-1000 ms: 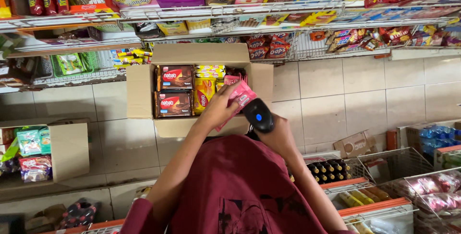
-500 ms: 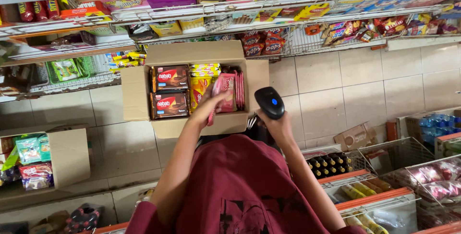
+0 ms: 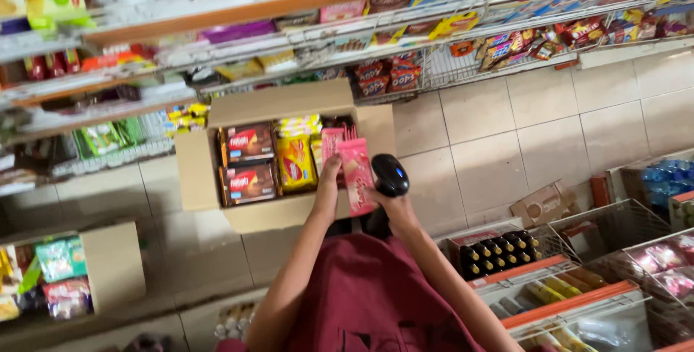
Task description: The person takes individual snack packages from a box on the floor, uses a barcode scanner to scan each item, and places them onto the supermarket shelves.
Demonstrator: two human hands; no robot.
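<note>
My left hand point(image 3: 329, 181) grips a flat pink snack packet point(image 3: 356, 176) and holds it upright over the right front corner of an open cardboard box point(image 3: 278, 212) on the tiled floor. My right hand point(image 3: 395, 206) holds a black handheld scanner point(image 3: 390, 175) right beside the packet, almost touching it. Inside the box lie two brown biscuit packs point(image 3: 248, 162), yellow packs point(image 3: 295, 160) and more pink packets point(image 3: 332, 141) standing on edge.
Wire shelves point(image 3: 463, 63) full of snack packs run behind the box. A second open carton point(image 3: 108, 258) with green and pink packets sits at left. At right stand wire baskets with dark bottles point(image 3: 499, 251), a small carton point(image 3: 542, 204) and blue packs point(image 3: 661, 178).
My left hand had lowered into the box with a pink packet; now it holds a pink packet up beside the scanner. My right hand moved the scanner left toward it. The view tilted.
</note>
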